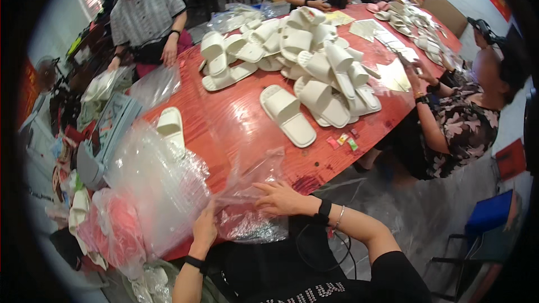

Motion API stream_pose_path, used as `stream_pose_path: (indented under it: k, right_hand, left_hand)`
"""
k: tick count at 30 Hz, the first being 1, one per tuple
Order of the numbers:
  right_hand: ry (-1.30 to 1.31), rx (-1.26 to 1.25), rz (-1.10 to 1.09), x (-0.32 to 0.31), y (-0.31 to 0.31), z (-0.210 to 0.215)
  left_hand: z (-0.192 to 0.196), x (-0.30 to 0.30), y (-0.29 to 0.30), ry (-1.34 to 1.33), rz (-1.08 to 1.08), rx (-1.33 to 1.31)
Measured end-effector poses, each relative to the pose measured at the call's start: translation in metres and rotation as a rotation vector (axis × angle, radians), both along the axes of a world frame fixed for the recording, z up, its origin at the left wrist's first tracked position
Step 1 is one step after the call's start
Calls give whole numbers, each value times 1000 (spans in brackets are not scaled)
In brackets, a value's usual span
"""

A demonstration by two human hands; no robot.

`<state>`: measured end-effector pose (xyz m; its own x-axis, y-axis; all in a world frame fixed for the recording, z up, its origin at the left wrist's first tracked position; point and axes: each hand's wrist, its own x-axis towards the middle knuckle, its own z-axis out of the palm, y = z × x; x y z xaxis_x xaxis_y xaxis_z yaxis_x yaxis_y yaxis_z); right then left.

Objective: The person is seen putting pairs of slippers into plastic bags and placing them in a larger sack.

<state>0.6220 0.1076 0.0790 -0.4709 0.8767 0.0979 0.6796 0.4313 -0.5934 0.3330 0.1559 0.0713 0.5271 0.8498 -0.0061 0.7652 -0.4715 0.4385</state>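
A clear plastic bag [250, 227] lies across the near edge of the red table, in front of my body. At its left side my left hand [205, 227] has its fingers closed on the edge of the plastic. My right hand [281, 198] rests over the bag's right part, fingers stretched out and somewhat apart. Left of my hands lies a stack of clear plastic bags [154, 174]. A single white slipper [170, 127] sits just beyond that stack. Farther off, another white slipper [288, 115] lies before a large heap of white slippers [306, 39].
The red table [224, 120] also bears small wrapped candies [343, 140] near its right edge. One person [149, 17] stands at the far left; another [455, 112] sits at the right. A grey plastic crate [106, 134] and a pink-filled bag [118, 224] are at the left. A blue chair [488, 213] stands lower right.
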Motion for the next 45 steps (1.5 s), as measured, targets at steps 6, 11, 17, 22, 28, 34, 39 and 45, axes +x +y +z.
stream_pose_path:
  k: [6, 11, 17, 22, 28, 34, 39, 45]
  right_hand:
    - [326, 57, -298, 63, 52, 13]
    - [419, 280, -1018, 147, 101, 0]
    - [92, 379, -1452, 224, 128, 49]
    - [178, -31, -1420, 259, 153, 69]
    - [263, 72, -1523, 272, 179, 67]
    - [413, 202, -1550, 282, 187, 73]
    - [783, 397, -1195, 252, 182, 105]
    - [799, 554, -786, 173, 152, 149]
  left_hand:
    - [-11, -14, 1, -39, 112, -37]
    - [-14, -17, 0, -86, 150, -86]
    - [-17, -32, -4, -3, 220, -293]
    - [-26, -39, -7, -20, 139, -113]
    - [-26, -39, -6, 19, 145, -184]
    - [-48, -50, -3, 23, 148, -127]
    - [-67, -58, -5, -30, 181, -45]
    - [-82, -65, 2, -11, 122, 79]
